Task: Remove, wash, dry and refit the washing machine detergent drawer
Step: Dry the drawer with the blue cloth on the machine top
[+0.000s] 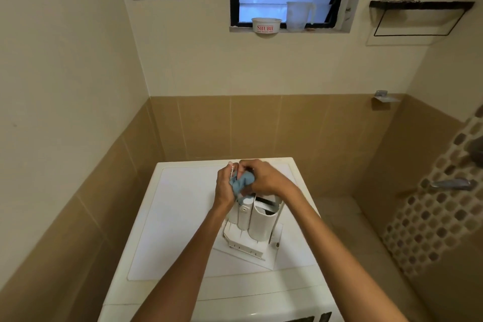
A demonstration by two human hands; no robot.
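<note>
The white detergent drawer (254, 222) stands on end on top of the white washing machine (183, 217), its front panel down on the lid. My left hand (225, 185) grips the drawer's upper left edge. My right hand (262, 178) holds a bunched light blue cloth (241, 181) and presses it into the drawer's top end. The upper end of the drawer is hidden behind both hands and the cloth.
Tiled walls close in on the left, the back and the right of the machine. A window sill above holds a white tub (266, 25) and a clear measuring jug (299, 15). A tap (450, 183) sticks out of the mosaic wall at right.
</note>
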